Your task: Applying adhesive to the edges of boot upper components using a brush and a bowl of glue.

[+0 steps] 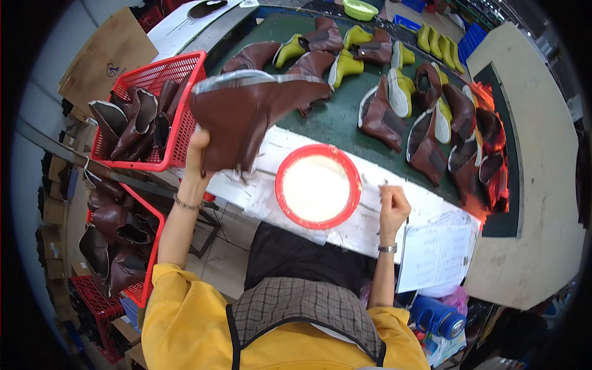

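My left hand [197,148] grips a brown leather boot upper [237,120] by its edge. It is raised over the left end of the white work surface [265,151]. A pale band runs along its top edge, and its narrow end points right. My right hand [394,208] is closed above the surface, right of a red basin [281,191] of white, creamy liquid [316,188]. A small dark bit shows at its fingertips; what it holds I cannot make out.
Brown uppers and yellow-green boot forms [347,69] stand on a green conveyor belt [271,28]. At right, a reddish glow lights several boots by a panel [530,172]. Red crates [165,148] of uppers stand left. An open notebook [431,256] and blue flask [439,317] lie lower right.
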A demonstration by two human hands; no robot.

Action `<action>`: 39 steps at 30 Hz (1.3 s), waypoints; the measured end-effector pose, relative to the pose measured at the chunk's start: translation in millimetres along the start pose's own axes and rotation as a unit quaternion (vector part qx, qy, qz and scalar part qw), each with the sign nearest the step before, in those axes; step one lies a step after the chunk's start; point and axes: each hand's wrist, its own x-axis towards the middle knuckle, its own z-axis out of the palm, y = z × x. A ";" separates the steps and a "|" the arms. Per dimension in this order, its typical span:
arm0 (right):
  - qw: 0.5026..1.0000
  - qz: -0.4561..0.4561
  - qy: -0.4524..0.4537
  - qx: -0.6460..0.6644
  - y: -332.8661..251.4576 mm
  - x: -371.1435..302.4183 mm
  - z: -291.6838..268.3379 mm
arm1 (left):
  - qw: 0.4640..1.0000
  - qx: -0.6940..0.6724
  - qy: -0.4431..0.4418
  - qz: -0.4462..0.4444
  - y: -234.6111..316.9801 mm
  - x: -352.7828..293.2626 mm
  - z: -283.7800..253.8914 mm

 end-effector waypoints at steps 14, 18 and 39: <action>0.994 0.047 -0.032 -0.093 34.6 -16.9 10.6 | 0.746 0.643 0.060 0.162 68.1 375.9 -68.0; 0.992 0.071 -0.031 -0.102 26.9 -12.4 14.9 | 0.569 0.798 0.041 0.195 59.4 439.1 -100.1; 0.967 -0.099 0.025 -0.232 48.3 -28.8 16.3 | 0.694 0.687 -0.132 0.174 73.1 311.3 -14.0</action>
